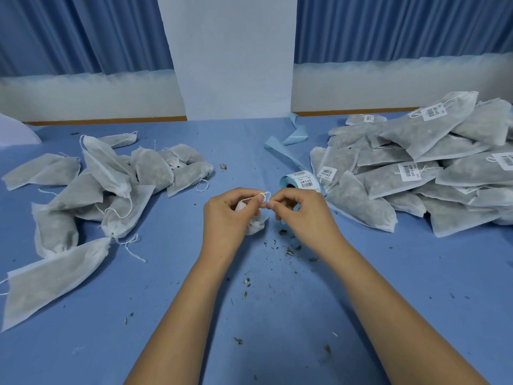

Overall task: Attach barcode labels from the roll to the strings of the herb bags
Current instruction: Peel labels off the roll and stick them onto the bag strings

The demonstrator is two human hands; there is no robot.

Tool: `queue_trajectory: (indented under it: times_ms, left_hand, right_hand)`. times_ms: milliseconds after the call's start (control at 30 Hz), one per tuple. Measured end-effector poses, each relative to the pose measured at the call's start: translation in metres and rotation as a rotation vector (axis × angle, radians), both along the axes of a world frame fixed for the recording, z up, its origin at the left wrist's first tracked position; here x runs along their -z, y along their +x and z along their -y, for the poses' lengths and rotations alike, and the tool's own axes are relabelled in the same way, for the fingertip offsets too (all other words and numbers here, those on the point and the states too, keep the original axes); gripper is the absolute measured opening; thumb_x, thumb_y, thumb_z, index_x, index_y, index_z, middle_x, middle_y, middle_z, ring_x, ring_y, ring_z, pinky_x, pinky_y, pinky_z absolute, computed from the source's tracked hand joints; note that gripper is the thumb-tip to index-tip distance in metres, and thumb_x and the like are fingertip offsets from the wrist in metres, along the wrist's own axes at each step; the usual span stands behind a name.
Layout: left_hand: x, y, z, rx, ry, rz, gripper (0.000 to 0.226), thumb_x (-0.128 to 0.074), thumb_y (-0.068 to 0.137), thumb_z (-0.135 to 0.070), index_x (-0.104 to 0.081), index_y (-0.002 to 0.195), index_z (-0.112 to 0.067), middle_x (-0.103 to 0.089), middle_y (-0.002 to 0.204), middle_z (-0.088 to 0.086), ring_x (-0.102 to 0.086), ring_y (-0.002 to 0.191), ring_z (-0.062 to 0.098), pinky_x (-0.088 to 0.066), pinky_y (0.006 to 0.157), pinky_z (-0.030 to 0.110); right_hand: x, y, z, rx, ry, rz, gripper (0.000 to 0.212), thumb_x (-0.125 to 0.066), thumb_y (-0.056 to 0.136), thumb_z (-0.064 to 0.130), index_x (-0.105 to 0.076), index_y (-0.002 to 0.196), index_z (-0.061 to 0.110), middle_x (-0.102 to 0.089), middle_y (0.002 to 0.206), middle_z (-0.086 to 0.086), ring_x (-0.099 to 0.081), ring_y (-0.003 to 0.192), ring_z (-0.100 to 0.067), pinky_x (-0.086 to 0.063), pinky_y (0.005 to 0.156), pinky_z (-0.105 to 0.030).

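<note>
Head camera looks down two bare forearms onto a blue worktop (194, 315) strewn with dry herb crumbs (288, 251). Just past the crumbs the left hand (230, 215) grips a small white herb bag (255, 225), bunched in the palm and mostly hidden, while its thumb and forefinger pinch the bag's string (265, 196) so that a short loop stands up. The right hand (299, 212) meets it, its fingers (273, 204) curled and pinching the other side of that loop; whether a label is already held there I cannot tell. The step in hand looks like readying the string for a label. The next move likely calls for keeping the loop taut with the left hand while the right folds a label squarely round the string, sticky faces meeting. Just behind the right hand lies the label roll (301, 182), a barcode label showing on its outer turn. Farther left sits a heap of unlabelled bags (111, 190); farther right, a bigger heap of labelled bags (416, 168). Spent backing strip (288, 143) trails beyond the roll toward the blue curtains (83, 37).
</note>
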State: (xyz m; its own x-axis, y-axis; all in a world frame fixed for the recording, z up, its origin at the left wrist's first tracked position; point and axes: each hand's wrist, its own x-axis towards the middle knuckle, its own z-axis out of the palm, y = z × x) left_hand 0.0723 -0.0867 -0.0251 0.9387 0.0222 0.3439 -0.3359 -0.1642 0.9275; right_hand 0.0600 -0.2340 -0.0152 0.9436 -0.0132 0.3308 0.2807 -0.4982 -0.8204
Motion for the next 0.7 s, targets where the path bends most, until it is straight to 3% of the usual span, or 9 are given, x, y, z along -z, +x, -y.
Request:
queue_trajectory:
  times_ms: [267,333,400,467,700]
  left_hand:
    - [-0.0047,-0.0018,-0.0008,0.083,-0.059,-0.022,0.019,-0.072,0.085,-0.014,-0.076,0.077,-0.03,-0.074,0.075,-0.004,-0.066,0.066,0.008,-0.057,0.067,0.024]
    - [-0.0041,-0.0021,-0.0004,0.05,-0.034,-0.006,0.015,-0.071,0.086,-0.015,-0.075,0.076,-0.026,-0.073,0.073,-0.005,-0.064,0.063,0.006,-0.053,0.063,0.019]
    - [-0.0032,-0.0022,0.0004,0.015,0.0,0.004,0.012,-0.071,0.087,-0.017,-0.074,0.077,-0.023,-0.073,0.072,-0.007,-0.064,0.063,0.004,-0.049,0.061,0.015]
    - [-0.0022,-0.0029,0.0014,0.003,0.027,0.009,0.011,-0.071,0.087,-0.017,-0.074,0.077,-0.021,-0.071,0.069,-0.01,-0.065,0.064,0.001,-0.046,0.059,0.011]
    - [-0.0033,-0.004,0.003,0.041,-0.005,-0.005,0.009,-0.071,0.087,-0.016,-0.076,0.079,-0.016,-0.074,0.076,-0.007,-0.068,0.067,0.005,-0.046,0.062,0.01]
  right_hand:
    - [0.0014,0.0003,-0.0003,-0.031,-0.089,-0.052,0.012,-0.064,0.086,0.019,-0.071,0.077,0.019,-0.059,0.062,0.008,-0.052,0.066,-0.018,-0.048,0.071,-0.043]
    - [0.0016,0.0008,0.0007,-0.017,-0.076,-0.021,0.01,-0.064,0.086,0.018,-0.07,0.079,0.019,-0.06,0.067,0.012,-0.049,0.066,-0.01,-0.047,0.07,-0.039]
    - [0.0009,0.0011,-0.0004,0.031,-0.022,0.075,0.004,-0.067,0.086,0.021,-0.067,0.085,0.018,-0.061,0.079,0.011,-0.048,0.071,-0.009,-0.043,0.068,-0.026]
    - [-0.0006,0.0002,-0.0027,0.052,0.042,0.114,0.012,-0.071,0.084,0.026,-0.066,0.087,0.016,-0.061,0.084,0.007,-0.048,0.075,-0.009,-0.037,0.067,-0.015]
    - [-0.0005,-0.0012,-0.0046,0.043,0.069,0.116,0.006,-0.066,0.086,0.01,-0.069,0.082,0.006,-0.058,0.072,0.011,-0.047,0.065,0.002,-0.036,0.062,-0.01]
